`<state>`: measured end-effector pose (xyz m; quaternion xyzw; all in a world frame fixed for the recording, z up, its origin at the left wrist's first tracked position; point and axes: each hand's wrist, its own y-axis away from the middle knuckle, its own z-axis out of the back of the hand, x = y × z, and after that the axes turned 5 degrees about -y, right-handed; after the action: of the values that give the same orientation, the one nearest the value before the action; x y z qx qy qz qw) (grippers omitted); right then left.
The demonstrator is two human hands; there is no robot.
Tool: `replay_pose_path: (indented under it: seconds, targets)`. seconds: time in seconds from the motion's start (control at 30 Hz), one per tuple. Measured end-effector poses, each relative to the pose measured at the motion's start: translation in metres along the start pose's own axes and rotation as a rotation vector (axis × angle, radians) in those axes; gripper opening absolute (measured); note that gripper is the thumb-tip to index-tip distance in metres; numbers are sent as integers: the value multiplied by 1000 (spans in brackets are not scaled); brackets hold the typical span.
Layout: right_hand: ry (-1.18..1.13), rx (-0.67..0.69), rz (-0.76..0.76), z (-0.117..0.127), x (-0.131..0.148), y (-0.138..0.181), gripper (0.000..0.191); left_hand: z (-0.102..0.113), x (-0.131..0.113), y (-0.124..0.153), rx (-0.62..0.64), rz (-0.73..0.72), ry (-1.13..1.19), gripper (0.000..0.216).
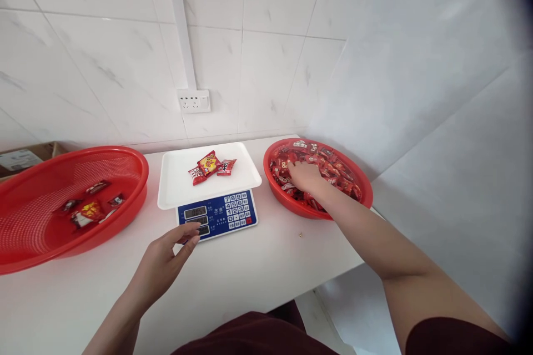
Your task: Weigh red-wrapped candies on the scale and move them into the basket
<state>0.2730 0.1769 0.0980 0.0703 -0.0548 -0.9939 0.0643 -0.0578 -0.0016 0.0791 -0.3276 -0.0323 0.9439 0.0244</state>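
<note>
Head view: a scale [219, 233] stands on a white table [266, 266] between a left basket [50, 183] and a right basket [287, 204], both red.
Scale panel: blue, marked 志准 in white; digit keys 0 to 9, one red key; the top display [195, 213] starts 0.05, its last digit unclear; the lower two are partly covered by fingers.
Tray: white tray [175, 183] atop the scale, bearing three red packets [209, 163]; their print is too small to read.
Sweets: red-wrapped sweets [337, 169] fill the right basket; one shows white letters, perhaps DV. A few more lie in the left basket.
Right hand [306, 177]: fingers among the sweets; whether they grip one, I cannot tell.
Left hand [170, 258]: at the displays, thumb and fingers narrowly parted, nothing visible between.
Table: a tiny gold-coloured speck [300, 235] near the right basket.
Room: tiled, grey-veined white wall [125, 66]; socket [194, 101] below a white conduit [181, 16]; cardboard box [56, 150] behind the left basket, label unreadable.
</note>
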Motion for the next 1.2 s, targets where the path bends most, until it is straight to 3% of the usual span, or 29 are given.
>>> replay_pose_path:
  seconds: [0.17,0.5,0.63,0.77,0.97,1.2]
  targets:
    - [-17,-9,-9,-1,3,-5,38,2,6,5,16,1,-13,36]
    - [-247,-141,-90,22,-24,9,38,4,7,-1,16,-2,-5,36]
    - [-349,-164,-42,27,-30,12,32,1,2,-5,27,-39,-1,34]
    - [-407,-102,34,31,-35,10,26,-1,2,-6,34,-39,9,33]
    - [-313,-41,24,27,-30,10,37,-3,7,-4,59,-31,13,33]
    - [-187,-39,15,37,-19,10,20,-2,7,-1,68,-33,19,34]
